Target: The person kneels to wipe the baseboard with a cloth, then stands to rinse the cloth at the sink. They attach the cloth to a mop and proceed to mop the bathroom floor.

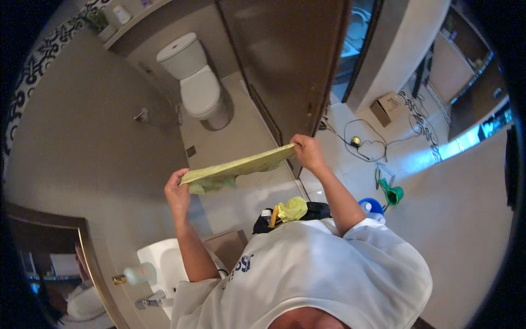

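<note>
A yellow-green cleaning cloth (pixel 241 163) is stretched out in front of me, its upper edge pulled nearly straight and the rest drooping below. My left hand (pixel 177 192) pinches one end, and my right hand (pixel 308 152) grips the other, held farther out and to the right. At my waist is a black pouch (pixel 263 223), with a bright yellow cloth (pixel 293 209) bunched at its top beside a capped bottle (pixel 267 213).
A white toilet (pixel 200 90) stands ahead near a brown door (pixel 285 49). Close on my left is a sink (pixel 164 257) with a soap bottle (pixel 141 273). To the right are a blue bucket (pixel 372 205), a green dipper (pixel 392 194), loose cable (pixel 346 137) and a cardboard box (pixel 388 108).
</note>
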### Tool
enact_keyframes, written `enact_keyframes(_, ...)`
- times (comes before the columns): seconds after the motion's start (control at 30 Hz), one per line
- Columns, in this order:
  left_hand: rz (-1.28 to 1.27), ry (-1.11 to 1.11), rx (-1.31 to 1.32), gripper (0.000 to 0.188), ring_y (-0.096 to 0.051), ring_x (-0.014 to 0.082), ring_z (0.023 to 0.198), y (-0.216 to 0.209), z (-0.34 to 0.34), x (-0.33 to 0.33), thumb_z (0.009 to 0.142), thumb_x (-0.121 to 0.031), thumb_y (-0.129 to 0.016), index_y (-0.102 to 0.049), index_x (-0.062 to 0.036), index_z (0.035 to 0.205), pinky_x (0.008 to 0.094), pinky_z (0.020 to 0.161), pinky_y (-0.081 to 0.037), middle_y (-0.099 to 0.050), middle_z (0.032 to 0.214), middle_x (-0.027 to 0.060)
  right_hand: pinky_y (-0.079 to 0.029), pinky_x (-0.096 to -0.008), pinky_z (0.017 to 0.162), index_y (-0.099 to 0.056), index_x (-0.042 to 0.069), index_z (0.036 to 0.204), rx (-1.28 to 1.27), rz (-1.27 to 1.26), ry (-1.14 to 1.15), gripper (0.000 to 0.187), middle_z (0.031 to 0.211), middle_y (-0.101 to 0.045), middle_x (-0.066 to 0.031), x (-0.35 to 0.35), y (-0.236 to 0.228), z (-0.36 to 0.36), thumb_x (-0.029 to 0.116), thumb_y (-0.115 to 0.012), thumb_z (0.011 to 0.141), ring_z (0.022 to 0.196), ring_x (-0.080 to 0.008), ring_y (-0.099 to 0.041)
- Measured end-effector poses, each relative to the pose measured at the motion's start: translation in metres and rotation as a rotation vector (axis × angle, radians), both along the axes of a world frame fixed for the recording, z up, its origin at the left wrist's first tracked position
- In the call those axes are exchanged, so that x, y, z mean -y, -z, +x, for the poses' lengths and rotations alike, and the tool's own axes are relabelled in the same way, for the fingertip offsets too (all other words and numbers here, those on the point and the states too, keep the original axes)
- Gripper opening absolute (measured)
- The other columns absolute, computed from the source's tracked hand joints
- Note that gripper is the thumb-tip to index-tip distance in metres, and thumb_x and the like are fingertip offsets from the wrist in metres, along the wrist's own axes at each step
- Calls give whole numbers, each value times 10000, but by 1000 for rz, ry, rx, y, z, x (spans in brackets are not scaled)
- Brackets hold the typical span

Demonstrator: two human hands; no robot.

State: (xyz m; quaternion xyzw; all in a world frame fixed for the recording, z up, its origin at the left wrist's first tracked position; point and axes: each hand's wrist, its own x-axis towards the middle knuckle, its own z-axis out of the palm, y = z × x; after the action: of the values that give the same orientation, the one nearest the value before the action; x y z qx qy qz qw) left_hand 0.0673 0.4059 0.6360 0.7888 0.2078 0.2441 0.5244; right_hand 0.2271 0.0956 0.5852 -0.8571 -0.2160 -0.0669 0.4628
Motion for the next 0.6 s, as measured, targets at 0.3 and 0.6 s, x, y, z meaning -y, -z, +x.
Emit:
enact_keyframes(0.3, 122, 142, -95, 142, -537, 111, 771, -6, 14, 6, 754, -24, -551, -603, 3, 883, 231, 709, -418, -594, 838, 27, -397, -317, 587, -528, 32, 774, 12, 112, 140, 96, 708, -504, -108, 42, 28, -23, 7, -457, 715, 670, -242, -504)
enact_keyframes(0.6, -438, 320, -120, 246, -521, 137, 799, -2, 41, 1, 817, -46, -481, -467, -38, 1063, 253, 681, -452, -516, 919, 66, -369, -216, 654, -519, 86, 810, -602, 855, 144, 127, 756, -498, 23, 60, -14, -26, -4, -460, 743, 716, -60, -452)
